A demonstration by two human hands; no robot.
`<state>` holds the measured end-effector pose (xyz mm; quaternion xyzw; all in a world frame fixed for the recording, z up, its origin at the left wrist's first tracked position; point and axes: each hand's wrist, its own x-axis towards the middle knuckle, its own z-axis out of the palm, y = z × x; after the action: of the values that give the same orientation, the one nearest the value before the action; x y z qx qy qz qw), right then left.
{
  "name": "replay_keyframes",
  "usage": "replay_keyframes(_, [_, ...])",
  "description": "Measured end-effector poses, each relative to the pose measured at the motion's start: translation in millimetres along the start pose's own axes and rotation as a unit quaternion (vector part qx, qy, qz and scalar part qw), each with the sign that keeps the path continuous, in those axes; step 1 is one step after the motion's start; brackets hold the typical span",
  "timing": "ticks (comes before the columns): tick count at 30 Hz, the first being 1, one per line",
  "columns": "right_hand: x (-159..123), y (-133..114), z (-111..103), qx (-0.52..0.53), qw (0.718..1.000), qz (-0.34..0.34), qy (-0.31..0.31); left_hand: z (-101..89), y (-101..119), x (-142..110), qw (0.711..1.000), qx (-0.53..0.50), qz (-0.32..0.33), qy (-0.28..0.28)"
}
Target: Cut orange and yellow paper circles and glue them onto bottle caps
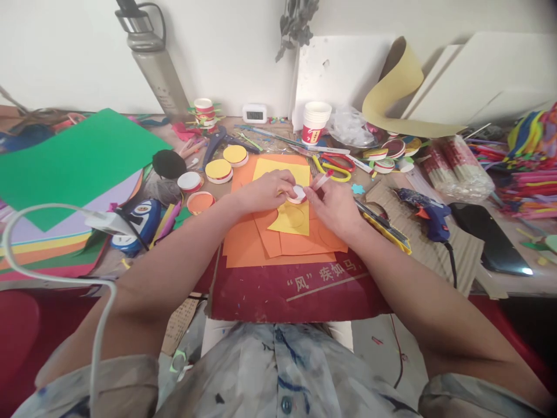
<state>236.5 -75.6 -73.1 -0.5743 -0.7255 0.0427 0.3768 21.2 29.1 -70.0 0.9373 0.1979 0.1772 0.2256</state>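
2 hands (339, 206), 1 btl. (159, 72), 1 phone (474, 238) (+ 1 dig. clock (255, 114)).

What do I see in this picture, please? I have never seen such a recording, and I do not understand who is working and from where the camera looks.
There is no machine here: a person works with two bare hands. The single picture comes from a camera worn on the head, looking forward and down, so the forearms enter from below.

The left hand has its fingertips at a small white round piece on yellow paper. The right hand also reaches this piece and holds what looks like a pen with a red end.

Orange paper lies beneath the yellow, on a dark red board. Around them are a glue gun, a smartphone, stacked paper cups and a green sheet.
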Motion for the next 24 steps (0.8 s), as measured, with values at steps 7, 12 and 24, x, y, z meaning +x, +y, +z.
replay_keyframes(7, [-5.5, -7.8, 0.4, -0.010, 0.999, -0.020, -0.031, -2.8, -4.1, -3.8, 0.998, 0.038, -0.046, -0.009])
replay_keyframes(12, [-6.8, -11.4, 2.4, 0.020, 0.998, -0.050, -0.025, -0.8, -12.8, -1.9, 0.999, 0.003, -0.046, -0.010])
replay_keyframes(24, [-8.5, -10.1, 7.5, -0.016, 0.997, -0.060, -0.051, 1.1, -14.9, 0.1, 0.999, -0.032, -0.043, 0.005])
